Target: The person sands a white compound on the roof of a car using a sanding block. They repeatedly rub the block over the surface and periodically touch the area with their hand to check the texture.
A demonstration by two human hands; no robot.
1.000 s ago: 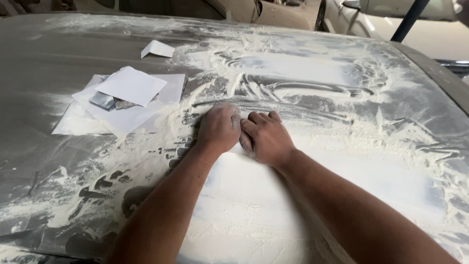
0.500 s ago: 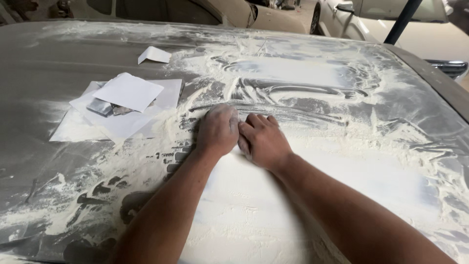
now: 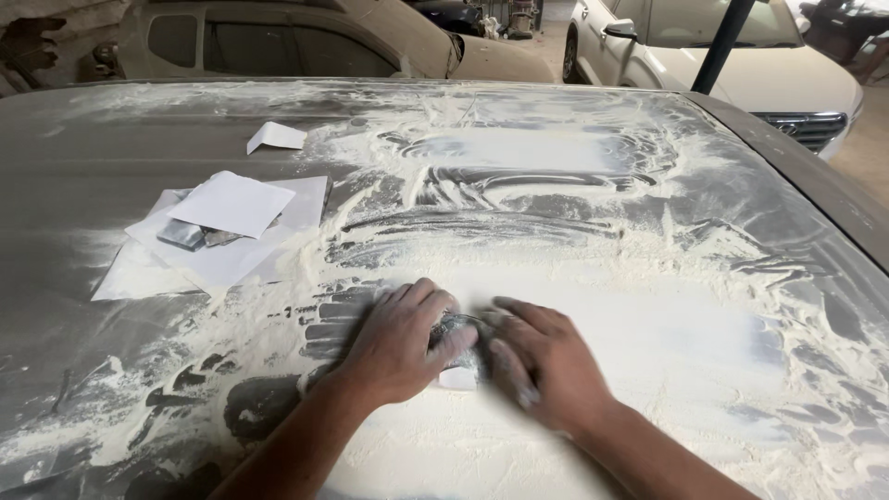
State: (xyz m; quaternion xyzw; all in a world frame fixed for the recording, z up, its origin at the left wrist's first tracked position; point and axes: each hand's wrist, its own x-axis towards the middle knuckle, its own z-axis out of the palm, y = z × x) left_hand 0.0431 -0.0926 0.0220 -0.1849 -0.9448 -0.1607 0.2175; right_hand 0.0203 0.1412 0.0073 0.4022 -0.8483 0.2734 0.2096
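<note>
Both hands press side by side on a small grey sanding pad (image 3: 458, 356) that lies flat on the dusty grey car panel (image 3: 111, 130), near the lower middle of the view. The left hand (image 3: 403, 343) is laid palm-down over the pad's left part with its fingers curled over the top edge, gripping it; the right hand (image 3: 546, 361) lies flat with fingers spread, its fingertips touching the pad's right edge, pressing rather than clenching. Only a sliver of the pad shows between the two hands. Thick cream-white sanding dust (image 3: 648, 333) covers the panel around them in streaks and swirls, with finger-shaped marks just left of the left hand. Well apart, up and to the left, a loose stack of white paper sheets (image 3: 231, 208) rests on the panel, with a small grey folded piece (image 3: 182, 234) tucked between the sheets. A single small white paper scrap (image 3: 275, 137) lies farther back. Beyond the panel stand a dusty beige car (image 3: 278, 42) and a white car (image 3: 759, 65).
</note>
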